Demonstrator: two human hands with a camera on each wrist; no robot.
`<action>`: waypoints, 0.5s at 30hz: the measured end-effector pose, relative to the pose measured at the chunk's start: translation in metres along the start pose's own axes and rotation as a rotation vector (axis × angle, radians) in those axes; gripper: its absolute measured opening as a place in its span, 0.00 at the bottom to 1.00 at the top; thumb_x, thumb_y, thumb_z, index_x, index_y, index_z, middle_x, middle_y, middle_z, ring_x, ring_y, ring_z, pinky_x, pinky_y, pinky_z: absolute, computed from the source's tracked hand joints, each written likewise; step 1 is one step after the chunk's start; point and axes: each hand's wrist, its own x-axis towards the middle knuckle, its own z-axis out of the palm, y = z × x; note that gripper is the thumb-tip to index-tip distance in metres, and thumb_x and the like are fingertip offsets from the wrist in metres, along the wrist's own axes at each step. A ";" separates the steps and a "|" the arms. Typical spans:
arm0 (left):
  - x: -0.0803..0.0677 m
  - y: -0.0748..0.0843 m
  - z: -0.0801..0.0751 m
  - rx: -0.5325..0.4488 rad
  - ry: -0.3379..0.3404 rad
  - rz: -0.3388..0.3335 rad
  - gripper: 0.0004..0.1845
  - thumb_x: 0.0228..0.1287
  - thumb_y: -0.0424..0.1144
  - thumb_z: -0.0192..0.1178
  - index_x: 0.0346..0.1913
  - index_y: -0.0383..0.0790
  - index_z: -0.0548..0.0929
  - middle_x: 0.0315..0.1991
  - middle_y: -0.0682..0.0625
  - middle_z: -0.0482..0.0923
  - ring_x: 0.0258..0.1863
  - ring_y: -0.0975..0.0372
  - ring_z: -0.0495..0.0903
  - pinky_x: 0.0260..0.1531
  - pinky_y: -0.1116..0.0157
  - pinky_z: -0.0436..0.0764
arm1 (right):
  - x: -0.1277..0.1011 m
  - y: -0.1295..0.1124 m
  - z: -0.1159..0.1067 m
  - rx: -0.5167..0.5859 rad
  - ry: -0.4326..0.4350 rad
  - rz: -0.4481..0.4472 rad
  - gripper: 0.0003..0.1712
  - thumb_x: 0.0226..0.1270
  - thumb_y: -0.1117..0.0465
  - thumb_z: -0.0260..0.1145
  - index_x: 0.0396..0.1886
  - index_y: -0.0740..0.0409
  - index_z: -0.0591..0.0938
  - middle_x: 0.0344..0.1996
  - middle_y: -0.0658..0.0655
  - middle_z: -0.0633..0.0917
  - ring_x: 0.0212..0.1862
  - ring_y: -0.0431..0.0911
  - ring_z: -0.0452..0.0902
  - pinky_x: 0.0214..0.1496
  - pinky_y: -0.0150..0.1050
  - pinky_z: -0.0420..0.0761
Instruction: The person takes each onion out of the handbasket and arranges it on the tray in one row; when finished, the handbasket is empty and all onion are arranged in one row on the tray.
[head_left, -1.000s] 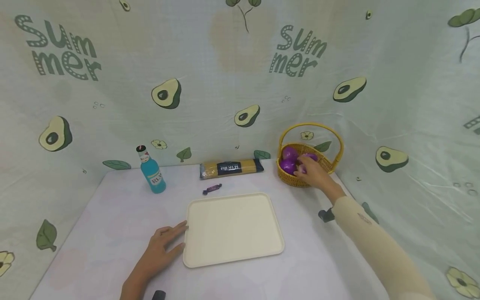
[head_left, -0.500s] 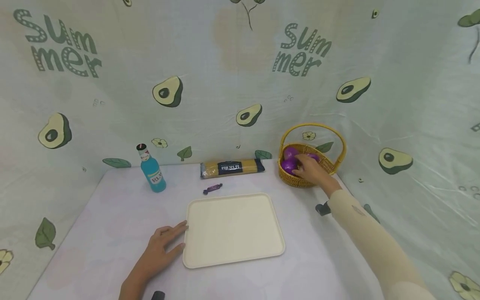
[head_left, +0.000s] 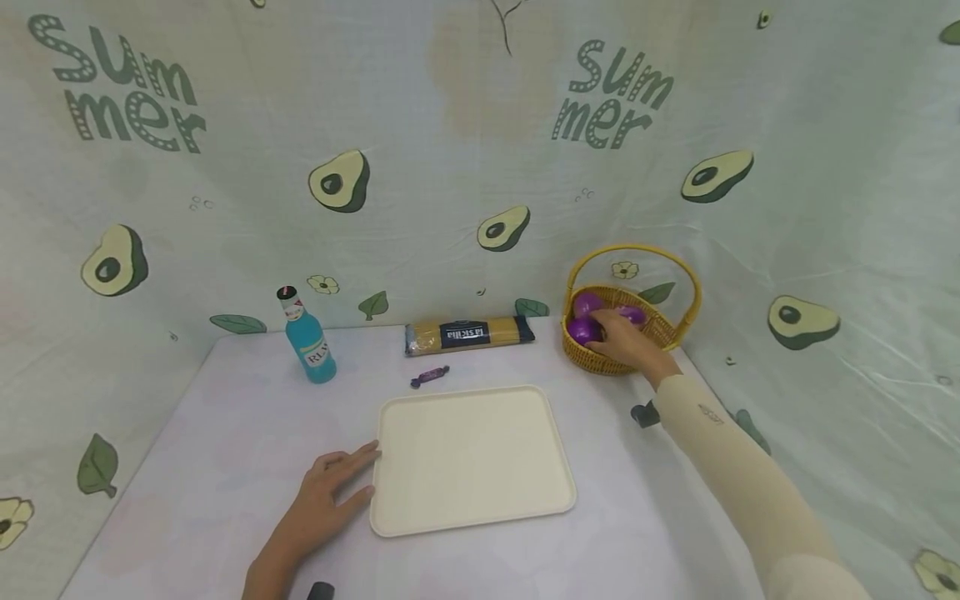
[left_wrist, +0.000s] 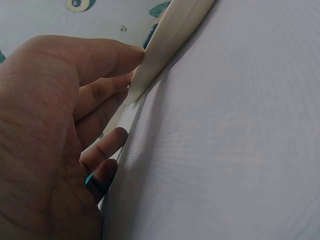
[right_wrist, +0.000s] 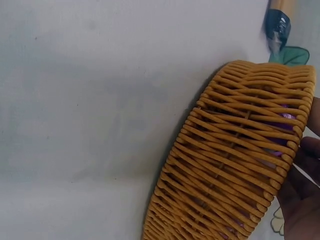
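A cream rectangular tray [head_left: 472,462] lies on the table. My left hand [head_left: 318,504] is at its left edge, fingers extended; in the left wrist view the thumb and fingertips meet the tray's side [left_wrist: 167,42]. At the back right stands a yellow wicker basket [head_left: 592,363] with a tall handle. Several glossy purple round objects [head_left: 585,331] sit inside it. My right hand [head_left: 626,340] reaches over the front rim, fingers bent down among them. Its fingertips are hidden, and I cannot tell whether they grip one. The basket's woven wall [right_wrist: 225,150] fills much of the right wrist view.
A blue bottle [head_left: 311,346] stands at the back left. A pack of spaghetti [head_left: 468,334] lies along the back edge, with a purple wrapped candy [head_left: 430,377] in front of it. Patterned cloth [head_left: 420,125] hangs behind and at the sides.
My right hand has settled slightly deeper in the basket, and the purple object seen under its fingers earlier is now covered. The left hand stays at the tray; the head view has shifted slightly.
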 end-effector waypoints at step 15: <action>0.001 0.003 -0.001 0.003 -0.030 -0.077 0.30 0.65 0.61 0.62 0.70 0.68 0.73 0.68 0.66 0.71 0.66 0.52 0.64 0.61 0.32 0.64 | 0.009 0.008 0.003 0.020 -0.039 -0.007 0.40 0.69 0.62 0.68 0.76 0.66 0.61 0.72 0.74 0.62 0.72 0.69 0.56 0.71 0.65 0.58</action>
